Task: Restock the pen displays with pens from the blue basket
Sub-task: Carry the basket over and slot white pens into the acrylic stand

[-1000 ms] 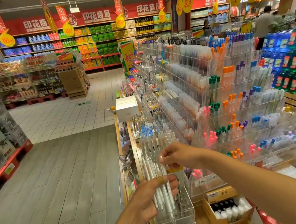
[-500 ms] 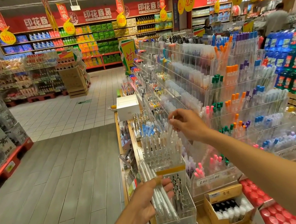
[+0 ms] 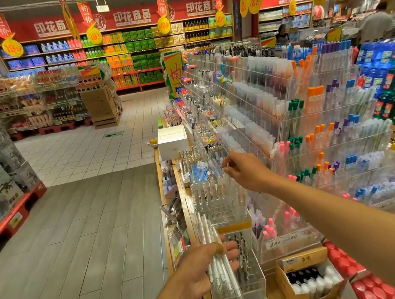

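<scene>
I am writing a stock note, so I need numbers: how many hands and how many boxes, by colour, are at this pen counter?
Hands: 2 (left hand gripping a bundle of white pens; right hand raised at the clear pen rack)
White box: 1
Brown cardboard box: 1
Total: 4

Pens [image 3: 218,266] before pen displays [image 3: 277,121]

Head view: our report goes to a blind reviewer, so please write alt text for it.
A person's left hand grips a bundle of white pens while the right hand reaches over a clear acrylic pen display in a supermarket aisle.
</scene>
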The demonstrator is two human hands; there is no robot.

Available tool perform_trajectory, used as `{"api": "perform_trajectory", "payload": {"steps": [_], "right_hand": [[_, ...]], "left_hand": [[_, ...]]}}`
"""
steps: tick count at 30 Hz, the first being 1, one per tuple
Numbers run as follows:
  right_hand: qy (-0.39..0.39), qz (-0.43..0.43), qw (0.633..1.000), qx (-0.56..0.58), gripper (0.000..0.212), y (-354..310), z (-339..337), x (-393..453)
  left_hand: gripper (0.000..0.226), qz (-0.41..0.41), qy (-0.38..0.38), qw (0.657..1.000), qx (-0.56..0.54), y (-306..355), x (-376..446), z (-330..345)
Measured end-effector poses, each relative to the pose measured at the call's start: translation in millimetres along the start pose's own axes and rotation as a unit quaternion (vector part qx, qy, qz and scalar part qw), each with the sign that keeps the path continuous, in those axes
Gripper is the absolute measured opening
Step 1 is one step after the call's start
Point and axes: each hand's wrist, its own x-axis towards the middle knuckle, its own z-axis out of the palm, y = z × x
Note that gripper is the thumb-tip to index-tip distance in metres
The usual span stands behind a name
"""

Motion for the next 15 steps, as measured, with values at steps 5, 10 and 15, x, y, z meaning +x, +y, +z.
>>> {"api": "perform_trajectory", "payload": {"steps": [5,10,15], "right_hand": [[-0.030,-0.005,0.999,-0.037,0.015,3,7,4],[-0.063,0.003,0.996,-0.067,0.011,6,14,5],[-0.088,0.011,0.992,-0.089,0.015,3,18,10]], "left_hand": [[0.033,0.001,-0.011,1.000,0.014,0,1,0],[0.023,-0.009,-0.013,1.000,0.024,2,3,-2],[0.022,0.003,0.006,1.000,0.026,2,5,-2]]}}
